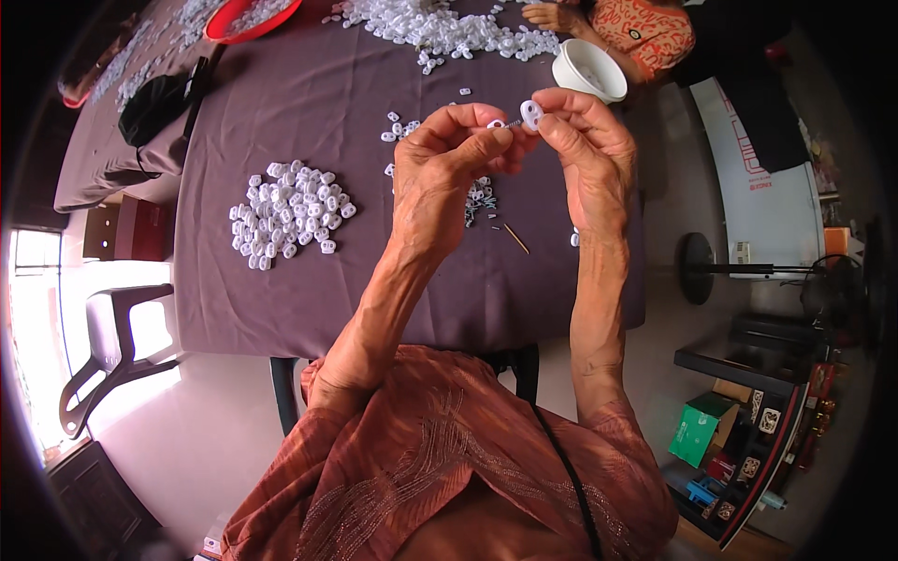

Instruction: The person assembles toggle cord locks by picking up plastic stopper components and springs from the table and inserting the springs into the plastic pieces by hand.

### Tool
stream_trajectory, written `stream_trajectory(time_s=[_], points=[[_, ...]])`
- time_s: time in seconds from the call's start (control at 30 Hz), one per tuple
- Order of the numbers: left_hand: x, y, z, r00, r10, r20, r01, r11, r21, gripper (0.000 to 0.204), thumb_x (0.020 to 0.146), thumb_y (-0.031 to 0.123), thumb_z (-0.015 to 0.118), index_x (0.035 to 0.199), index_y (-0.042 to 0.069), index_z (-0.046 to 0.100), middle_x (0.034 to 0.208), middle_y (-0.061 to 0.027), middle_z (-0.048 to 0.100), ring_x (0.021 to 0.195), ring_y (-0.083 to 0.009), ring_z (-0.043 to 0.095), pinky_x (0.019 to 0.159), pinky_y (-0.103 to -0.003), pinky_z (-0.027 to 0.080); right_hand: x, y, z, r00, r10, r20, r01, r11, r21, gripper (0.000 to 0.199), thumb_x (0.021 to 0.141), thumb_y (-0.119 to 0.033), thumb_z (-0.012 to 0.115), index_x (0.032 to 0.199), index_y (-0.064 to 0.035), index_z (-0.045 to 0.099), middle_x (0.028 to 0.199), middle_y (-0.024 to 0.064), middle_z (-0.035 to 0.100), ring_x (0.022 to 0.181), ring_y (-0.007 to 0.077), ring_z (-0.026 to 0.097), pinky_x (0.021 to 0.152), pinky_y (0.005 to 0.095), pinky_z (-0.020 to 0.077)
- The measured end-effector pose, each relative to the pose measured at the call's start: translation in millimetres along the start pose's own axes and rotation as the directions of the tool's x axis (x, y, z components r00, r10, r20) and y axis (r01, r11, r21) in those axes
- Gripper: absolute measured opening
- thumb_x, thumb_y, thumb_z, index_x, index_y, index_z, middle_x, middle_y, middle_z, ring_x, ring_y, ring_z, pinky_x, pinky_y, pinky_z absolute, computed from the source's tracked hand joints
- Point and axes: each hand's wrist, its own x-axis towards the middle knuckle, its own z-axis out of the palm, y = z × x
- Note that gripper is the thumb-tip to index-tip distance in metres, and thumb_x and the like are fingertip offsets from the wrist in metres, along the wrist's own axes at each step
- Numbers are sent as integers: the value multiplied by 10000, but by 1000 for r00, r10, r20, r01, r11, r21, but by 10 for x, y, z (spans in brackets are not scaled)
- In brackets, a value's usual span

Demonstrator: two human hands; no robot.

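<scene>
Both my hands are raised over the table, close together. Between the fingertips of my left hand is a small white plastic piece, mostly covered by the fingers. A thin metal spring spans the gap from it to a white oval cord lock piece with two holes, which my right hand pinches. Beneath my left hand lie loose springs and a thin brass-coloured stick. More small white pieces show beside the left fingers.
A heap of white cord locks lies left on the brown-covered table. Farther off are a large white heap, a red basin and a white tub. Another person's hand rests by the heap.
</scene>
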Motion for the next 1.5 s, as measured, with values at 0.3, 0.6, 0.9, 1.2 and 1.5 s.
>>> stream_trajectory(time_s=[0.3,0.6,0.9,1.2,1.5], points=[[-33,28,-26,1000,4,-17,-4,1000,8,88,794,23,576,874,-14,567,825,-136,620,724,-178,604,682,-278,502,1,-4,66,1000,-18,-12,17,993,-121,162,793,-30,591,945,25,595,806,62,619,744,96,577,724,225,458],[-40,11,-38,1000,14,-28,-14,1000,-4,86,792,22,579,871,-11,568,822,-130,617,714,-174,601,676,-267,496,-16,-40,112,999,-50,-10,48,983,-176,162,792,-29,594,945,25,601,804,55,617,746,93,577,718,213,459],[-38,-15,-43,999,35,-39,-35,999,11,110,784,34,595,878,-15,567,803,-123,621,683,-170,600,658,-262,492,-37,-45,121,998,-64,0,62,960,-272,165,794,-23,592,952,23,607,832,57,622,762,100,579,736,210,449],[-59,6,-7,995,79,-52,-75,994,83,156,761,61,644,877,-27,586,771,-110,628,659,-157,596,636,-268,490,-66,-79,134,991,-130,19,127,904,-408,161,801,-30,589,957,6,614,815,37,621,752,90,578,702,200,457],[-57,1,-23,994,91,-56,-85,991,102,159,765,42,626,899,-33,585,771,-105,626,653,-162,599,641,-273,494,-68,-74,91,982,-175,73,188,853,-486,144,797,-30,575,932,-3,618,858,67,634,773,111,593,700,228,470]])
